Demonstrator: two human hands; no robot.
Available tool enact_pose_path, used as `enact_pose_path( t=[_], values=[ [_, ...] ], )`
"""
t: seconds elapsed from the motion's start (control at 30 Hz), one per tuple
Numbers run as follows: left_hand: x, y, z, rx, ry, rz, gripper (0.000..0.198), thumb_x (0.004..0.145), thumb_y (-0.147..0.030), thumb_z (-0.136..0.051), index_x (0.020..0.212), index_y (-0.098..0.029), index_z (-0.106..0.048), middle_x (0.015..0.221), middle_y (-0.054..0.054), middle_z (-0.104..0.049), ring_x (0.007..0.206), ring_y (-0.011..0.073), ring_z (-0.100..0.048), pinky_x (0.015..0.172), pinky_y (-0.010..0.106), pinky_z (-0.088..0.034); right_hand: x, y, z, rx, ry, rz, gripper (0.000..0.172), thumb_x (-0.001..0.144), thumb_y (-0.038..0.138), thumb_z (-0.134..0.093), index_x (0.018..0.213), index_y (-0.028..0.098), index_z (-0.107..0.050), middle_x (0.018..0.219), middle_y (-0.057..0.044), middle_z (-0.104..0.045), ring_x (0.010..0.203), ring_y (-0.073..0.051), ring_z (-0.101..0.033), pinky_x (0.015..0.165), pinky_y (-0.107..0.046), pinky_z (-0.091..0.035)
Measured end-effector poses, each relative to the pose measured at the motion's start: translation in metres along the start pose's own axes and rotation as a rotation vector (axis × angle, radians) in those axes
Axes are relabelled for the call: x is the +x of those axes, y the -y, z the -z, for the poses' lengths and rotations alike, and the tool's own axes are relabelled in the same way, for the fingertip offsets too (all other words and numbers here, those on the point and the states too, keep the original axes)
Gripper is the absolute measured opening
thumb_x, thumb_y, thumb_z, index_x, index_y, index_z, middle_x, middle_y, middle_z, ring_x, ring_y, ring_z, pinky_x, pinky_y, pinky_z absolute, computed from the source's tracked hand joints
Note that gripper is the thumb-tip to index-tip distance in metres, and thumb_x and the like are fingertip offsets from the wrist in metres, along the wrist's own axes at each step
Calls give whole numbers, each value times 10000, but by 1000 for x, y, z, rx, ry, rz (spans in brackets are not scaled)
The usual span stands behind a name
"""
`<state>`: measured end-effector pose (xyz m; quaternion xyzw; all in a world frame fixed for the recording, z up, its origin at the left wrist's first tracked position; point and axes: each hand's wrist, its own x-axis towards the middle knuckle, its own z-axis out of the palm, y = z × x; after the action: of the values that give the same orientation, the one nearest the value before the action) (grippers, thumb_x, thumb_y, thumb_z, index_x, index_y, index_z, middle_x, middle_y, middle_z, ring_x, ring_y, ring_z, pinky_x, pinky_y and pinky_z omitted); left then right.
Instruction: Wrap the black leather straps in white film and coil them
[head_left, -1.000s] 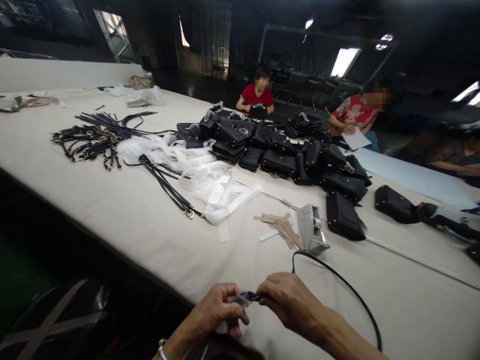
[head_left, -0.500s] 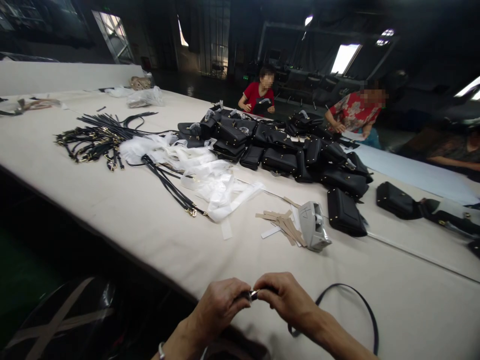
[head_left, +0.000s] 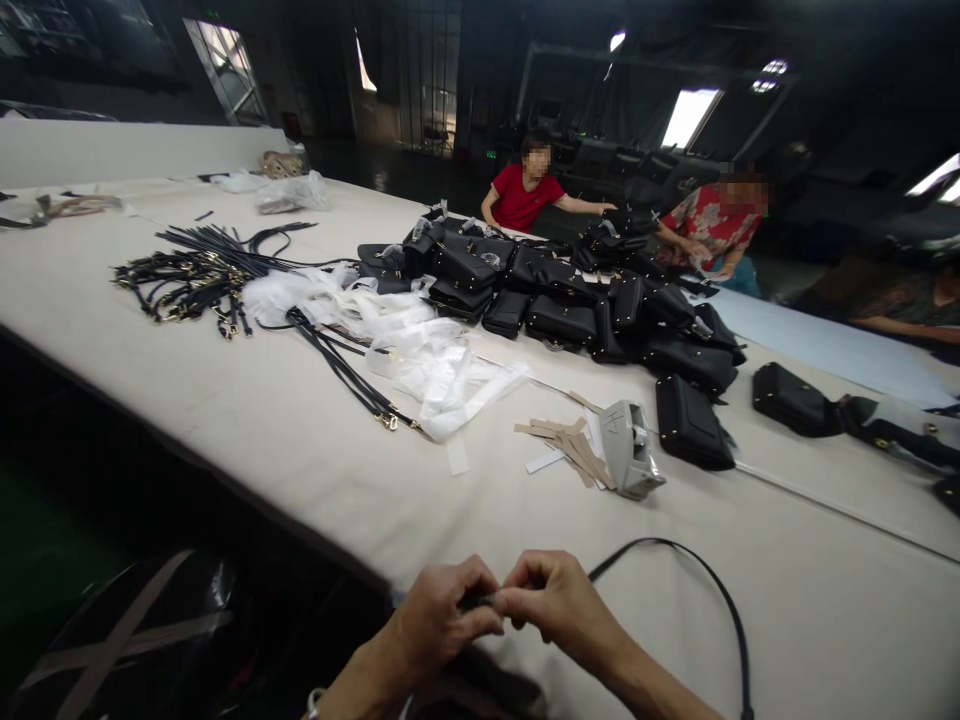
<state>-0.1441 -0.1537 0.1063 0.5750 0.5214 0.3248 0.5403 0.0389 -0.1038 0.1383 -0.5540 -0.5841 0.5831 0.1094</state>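
Observation:
Above the near edge of the table, my left hand and my right hand meet with fingertips pinched together. Between them is the end of a thin black strap, mostly covered by the fingers. From behind my right hand the strap loops out over the table and runs down to the right. My left hand is closed on a small dark part at that end; its details are hidden. Beyond the hands lie paper strips and a grey tape dispenser, its kind judged by shape.
Black handbags are heaped across the cream-covered table. White wrapping and a bundle of black straps with gold clasps lie left. Across the table are a person in red and another in a floral top.
My fingers have closed together over the strap's end, hiding its shiny metal part. The strap's loop has shifted and widened. The person in red has stretched an arm toward the bags.

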Motion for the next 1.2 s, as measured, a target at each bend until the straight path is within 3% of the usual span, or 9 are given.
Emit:
enact_pose_path(
  t=[0.17,0.23,0.33,0.43,0.67,0.8,0.9,1.1,1.2],
  values=[
    [-7,13,6,253,-167,-299,123,858,-299,-645,823,-197,-703,759,64,-714,706,190,-610,696,291,-440,-1,8,14,94,175,-91,123,701,260,-629,687,152,-684,512,21,-651,375,-69,-423,378,-183,-290],
    [-7,12,4,142,-198,-192,94,822,-276,-673,780,-192,-681,723,41,-688,681,178,-588,667,279,-431,-4,8,14,18,150,-24,124,711,244,-631,671,150,-701,505,21,-636,409,-74,-445,409,-186,-302],
    [-5,3,-2,-199,-86,29,97,775,-231,-665,709,-179,-616,656,-10,-627,631,142,-545,603,237,-409,-9,7,4,-179,141,149,161,757,266,-641,691,156,-738,544,13,-649,501,-97,-516,481,-198,-342],
    [-6,-4,-2,-358,-24,89,158,783,-266,-644,687,-180,-553,631,-30,-586,615,130,-525,587,225,-399,-9,9,3,-356,169,234,172,776,322,-671,745,175,-755,588,19,-668,539,-104,-516,501,-207,-323],
    [-24,17,15,-4,-300,62,292,965,-412,-408,750,-224,-468,632,-25,-553,624,168,-578,638,271,-421,-12,19,51,-368,234,92,227,849,307,-579,757,168,-733,578,6,-654,522,-110,-516,503,-204,-354],
    [-22,2,-6,49,-240,-102,244,958,-365,-456,824,-211,-589,800,23,-633,773,181,-594,728,268,-437,-14,33,21,-512,276,225,188,819,282,-595,735,194,-738,574,18,-638,541,-115,-521,515,-208,-346],
    [-26,-9,-10,25,-278,-136,282,968,-377,-444,771,-208,-554,732,-1,-584,702,155,-551,680,246,-428,-13,40,8,-469,327,277,151,796,278,-616,737,201,-732,602,27,-631,569,-112,-522,525,-203,-344],
    [-80,18,21,136,-675,-8,320,935,-419,-474,684,-222,-490,574,-56,-436,535,131,-426,543,238,-352,-17,35,94,-267,344,114,295,800,421,-635,718,148,-711,482,53,-450,459,-89,-390,455,-213,-282],
    [-97,13,13,98,-649,20,297,933,-424,-495,740,-215,-582,674,-22,-565,643,159,-531,634,253,-412,-26,42,114,-297,339,153,321,799,462,-656,725,152,-699,507,52,-443,484,-90,-373,467,-219,-284]
  ],
)
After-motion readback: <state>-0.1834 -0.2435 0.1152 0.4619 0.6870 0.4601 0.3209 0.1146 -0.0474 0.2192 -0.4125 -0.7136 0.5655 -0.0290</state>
